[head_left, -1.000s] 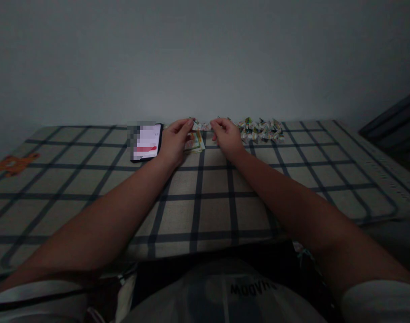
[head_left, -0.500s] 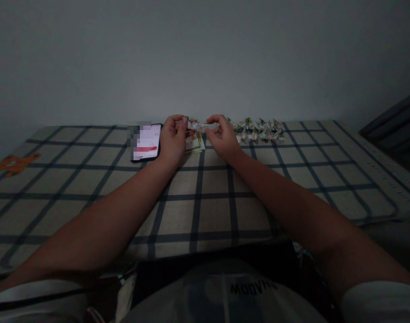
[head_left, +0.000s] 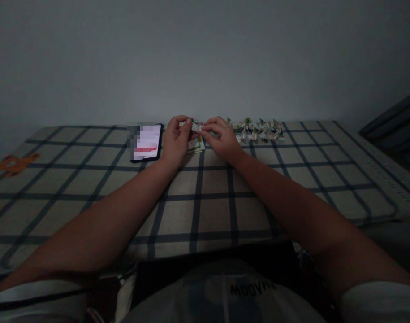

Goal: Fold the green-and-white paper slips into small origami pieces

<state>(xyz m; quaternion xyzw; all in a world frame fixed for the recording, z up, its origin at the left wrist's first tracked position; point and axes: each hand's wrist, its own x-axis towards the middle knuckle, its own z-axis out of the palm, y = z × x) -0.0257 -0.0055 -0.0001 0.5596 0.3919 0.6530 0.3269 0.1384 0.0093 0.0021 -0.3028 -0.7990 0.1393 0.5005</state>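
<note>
A small printed paper strip (head_left: 197, 128) is pinched between my two hands near the back of the table. My left hand (head_left: 178, 138) holds its left end between thumb and fingers. On the strip's right end, the fingertips of my right hand (head_left: 221, 138) are closed. Beneath and just beside my left hand lies a small stack of green and yellow printed papers (head_left: 196, 146), partly covered by the hand. Several folded paper pieces (head_left: 258, 131) stand in rows to the right of my right hand.
A phone (head_left: 147, 142) with a lit screen lies left of my left hand. An orange object (head_left: 14, 164) is at the table's far left. The checked cloth (head_left: 211, 215) covers the table, whose back edge meets a plain wall (head_left: 205, 58).
The paper strip between my hands now shows shorter, apparently folded. My right hand's fingertips have moved left and closed together, nearer to my left hand.
</note>
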